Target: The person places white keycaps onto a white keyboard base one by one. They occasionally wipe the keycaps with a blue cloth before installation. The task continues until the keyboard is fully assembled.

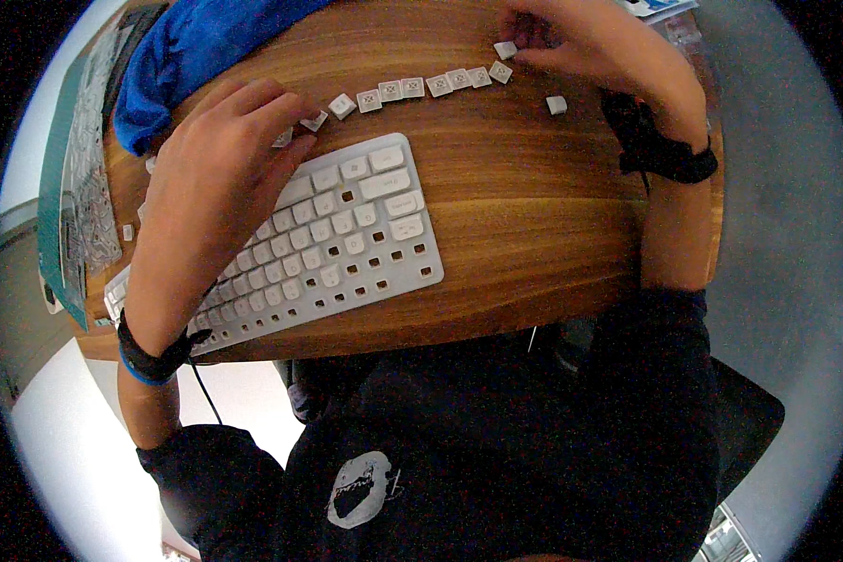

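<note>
Grained wood table [534,206]: left hand [217,178] flat on white keyboard [347,239]; right hand [590,42] pinches square keycap [506,50].

Round wooden table [525,206], white keyboard [347,239], row of loose keycaps [412,89], blue cloth [192,51], green mat [51,201]

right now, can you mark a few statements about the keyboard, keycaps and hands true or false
1. The white keyboard has empty key sockets. True.
2. Loose keycaps lie in a row on the wooden table. True.
3. The right hand rests on the keyboard. False: it is at the right end of the keycap row, fingers on a keycap.
4. The left hand is off the table. False: it is over the keyboard's upper left part.
5. A blue cloth lies beyond the keyboard. True.
</note>
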### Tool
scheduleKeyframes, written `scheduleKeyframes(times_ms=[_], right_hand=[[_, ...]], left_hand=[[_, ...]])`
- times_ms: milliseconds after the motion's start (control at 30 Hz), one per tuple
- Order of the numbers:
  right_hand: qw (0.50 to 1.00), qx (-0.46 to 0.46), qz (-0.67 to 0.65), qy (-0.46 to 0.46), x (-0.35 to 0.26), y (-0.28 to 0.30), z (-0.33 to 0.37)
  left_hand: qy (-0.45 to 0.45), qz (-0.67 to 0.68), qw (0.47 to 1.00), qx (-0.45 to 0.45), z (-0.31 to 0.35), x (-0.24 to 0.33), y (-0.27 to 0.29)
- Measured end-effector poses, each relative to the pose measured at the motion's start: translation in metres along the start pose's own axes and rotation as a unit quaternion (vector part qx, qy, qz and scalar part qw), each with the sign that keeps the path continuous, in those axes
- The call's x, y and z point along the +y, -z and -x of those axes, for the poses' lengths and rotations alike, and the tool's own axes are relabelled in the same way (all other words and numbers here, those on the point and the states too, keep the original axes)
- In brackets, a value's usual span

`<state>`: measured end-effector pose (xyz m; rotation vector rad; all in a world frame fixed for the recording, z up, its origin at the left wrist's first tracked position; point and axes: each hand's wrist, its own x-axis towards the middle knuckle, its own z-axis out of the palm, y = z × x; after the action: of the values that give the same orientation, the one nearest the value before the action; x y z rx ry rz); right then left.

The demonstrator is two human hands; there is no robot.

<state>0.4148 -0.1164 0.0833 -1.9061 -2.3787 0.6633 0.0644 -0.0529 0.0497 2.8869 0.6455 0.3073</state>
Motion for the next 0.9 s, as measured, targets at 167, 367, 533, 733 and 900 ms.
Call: scheduleKeyframes(times_ms=[167, 367, 533, 733, 900], right_hand=[[1.000, -0.015, 0.010, -0.008, -0.006, 0.002, 0.001], [1.000, -0.019, 0.004, -0.006, -0.006, 0.003, 0.002], [1.000, -0.026, -0.001, -0.016, -0.007, 0.004, 0.002], [0.994, -0.067, -0.057, 0.065, -0.010, 0.004, 0.001], [0.997, -0.053, -0.031, 0.037, -0.010, 0.002, 0.000]], left_hand=[[-0.002, -0.010, 1.000, 0.001, 0.000, 0.003, 0.003], [-0.012, -0.013, 1.000, 0.006, -0.001, 0.002, 0.001], [-0.004, -0.006, 1.000, 0.009, -0.002, 0.003, 0.001], [-0.004, -0.013, 1.000, 0.013, -0.001, 0.003, 0.000], [-0.006, -0.016, 1.000, -0.002, -0.002, 0.003, 0.005]])
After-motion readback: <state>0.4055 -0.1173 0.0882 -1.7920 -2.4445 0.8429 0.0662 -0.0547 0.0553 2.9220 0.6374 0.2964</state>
